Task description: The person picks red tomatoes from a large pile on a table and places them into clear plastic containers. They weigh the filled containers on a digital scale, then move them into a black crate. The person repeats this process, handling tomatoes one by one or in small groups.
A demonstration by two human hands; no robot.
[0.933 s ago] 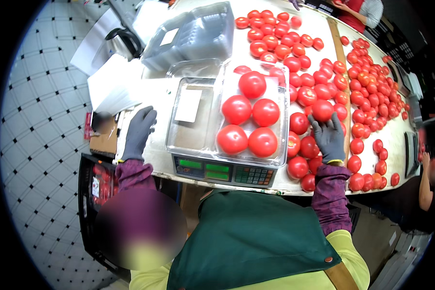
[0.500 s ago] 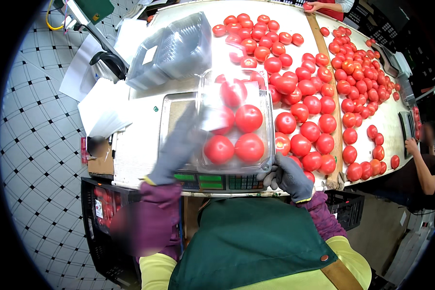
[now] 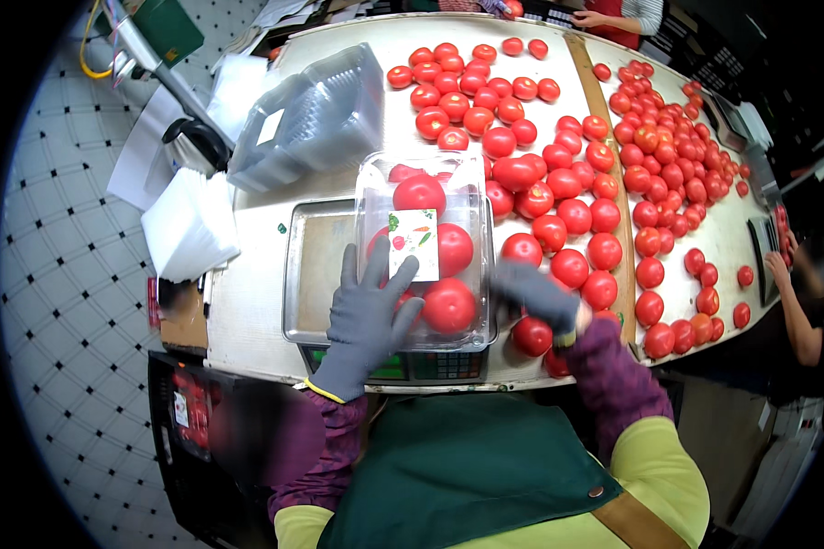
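Observation:
A clear plastic box holding several large red tomatoes rests partly on a metal weighing scale, covering its right part. On the lid lies a small white label with coloured vegetable pictures. My left hand, in a grey glove, is open with fingers spread over the lid's left side, fingertips at the label. Just right of the box, over loose tomatoes, is my right hand, also gloved; motion blur hides how its fingers are set.
Nested clear trays stand behind the scale. White paper sheets lie at left. Loose tomatoes spread rightward to a wooden strip, with more beyond it. Another person's hand is at far right. A black crate sits below left.
My left hand has come onto the lid, and the label now lies flat there. My right hand has moved up from the box's near right corner to its right side.

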